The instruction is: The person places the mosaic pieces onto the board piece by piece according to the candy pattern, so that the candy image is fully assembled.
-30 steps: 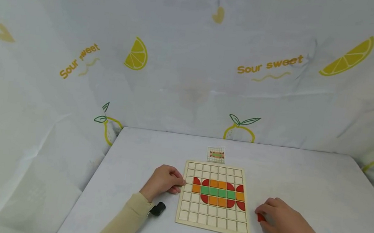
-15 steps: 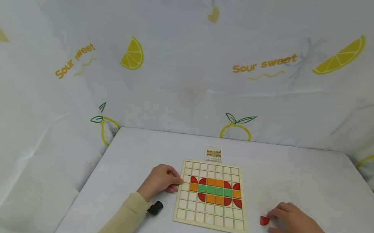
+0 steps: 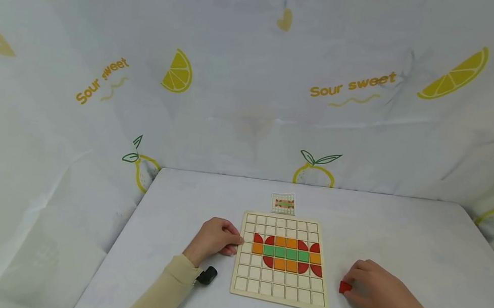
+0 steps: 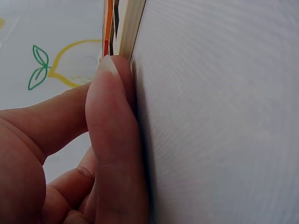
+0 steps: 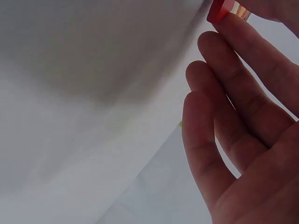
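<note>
A pale wooden grid board (image 3: 279, 292) lies flat on the white table, with red, orange and green tiles (image 3: 286, 253) set in a band across its middle rows. My left hand (image 3: 214, 239) grips the board's left edge between thumb and fingers; in the left wrist view the thumb (image 4: 112, 126) presses against the board's side (image 4: 128, 28). To the right of the board, my right hand (image 3: 379, 293) pinches a small red tile (image 3: 344, 287) between thumb and index finger. The right wrist view shows this red tile (image 5: 219, 10) at the fingertips, its far part cut off.
A small printed card (image 3: 284, 203) with a matching coloured pattern lies just beyond the board's far edge. Behind the table (image 3: 380, 225) hangs a white lemon-print cloth (image 3: 241, 123). A black wrist device (image 3: 207, 275) is by the left wrist.
Half a second ago the red tile lay on the table with the right fingers loose beside it; now the thumb and index finger pinch it. The left hand stays on the board.
</note>
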`<state>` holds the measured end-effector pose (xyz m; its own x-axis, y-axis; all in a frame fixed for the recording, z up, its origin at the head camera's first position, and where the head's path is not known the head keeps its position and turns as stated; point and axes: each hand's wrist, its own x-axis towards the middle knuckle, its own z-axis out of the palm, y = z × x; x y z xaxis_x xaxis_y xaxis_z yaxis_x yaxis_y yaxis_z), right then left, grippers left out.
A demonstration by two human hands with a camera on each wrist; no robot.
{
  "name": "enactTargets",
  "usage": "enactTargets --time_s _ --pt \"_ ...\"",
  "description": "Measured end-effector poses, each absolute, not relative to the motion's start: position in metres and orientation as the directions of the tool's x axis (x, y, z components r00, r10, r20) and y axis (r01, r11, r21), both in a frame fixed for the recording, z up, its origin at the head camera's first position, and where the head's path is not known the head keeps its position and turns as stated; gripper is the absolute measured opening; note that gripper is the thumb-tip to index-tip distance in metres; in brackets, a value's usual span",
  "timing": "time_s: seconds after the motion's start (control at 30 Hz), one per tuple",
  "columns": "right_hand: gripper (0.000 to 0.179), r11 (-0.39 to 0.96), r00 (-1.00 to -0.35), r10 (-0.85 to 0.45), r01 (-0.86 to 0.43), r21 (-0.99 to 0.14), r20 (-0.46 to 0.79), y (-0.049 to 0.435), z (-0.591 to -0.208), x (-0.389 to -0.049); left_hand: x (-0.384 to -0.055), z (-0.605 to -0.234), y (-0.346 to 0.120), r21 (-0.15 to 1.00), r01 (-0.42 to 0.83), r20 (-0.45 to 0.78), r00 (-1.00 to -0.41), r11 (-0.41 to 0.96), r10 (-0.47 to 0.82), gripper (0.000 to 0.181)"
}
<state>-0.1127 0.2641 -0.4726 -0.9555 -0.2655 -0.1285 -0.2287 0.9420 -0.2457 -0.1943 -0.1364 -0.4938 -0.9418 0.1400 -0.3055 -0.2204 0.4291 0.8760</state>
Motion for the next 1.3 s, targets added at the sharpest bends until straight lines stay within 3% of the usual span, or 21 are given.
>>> enactTargets --time_s 0.27,0.5,0.87,1.3 --pt "0.017 0.891 -0.928 -0.371 -0.342 -0.299 -0.044 0.220 -0.456 -0.130 -0.194 -0.494 -0.139 0.876 -0.224 -0.306 -0.943 0.427 0.132 0.019" --pt "0.013 0.808 -0.862 -0.503 -0.494 -0.322 0.059 0.172 -0.464 -0.148 -0.192 -0.496 -0.139 0.876 -0.228 -0.310 -0.941 0.426 0.133 0.020" --pt "0.014 0.751 -0.804 -0.587 -0.583 -0.310 0.094 0.111 -0.469 -0.156 -0.190 -0.493 -0.136 0.865 -0.226 -0.313 -0.941 0.448 0.129 0.018" --pt "0.014 0.747 -0.794 -0.595 -0.604 -0.277 0.128 0.095 -0.472 -0.160 -0.195 -0.492 -0.136 0.874 -0.217 -0.304 -0.943 0.435 0.139 0.016"
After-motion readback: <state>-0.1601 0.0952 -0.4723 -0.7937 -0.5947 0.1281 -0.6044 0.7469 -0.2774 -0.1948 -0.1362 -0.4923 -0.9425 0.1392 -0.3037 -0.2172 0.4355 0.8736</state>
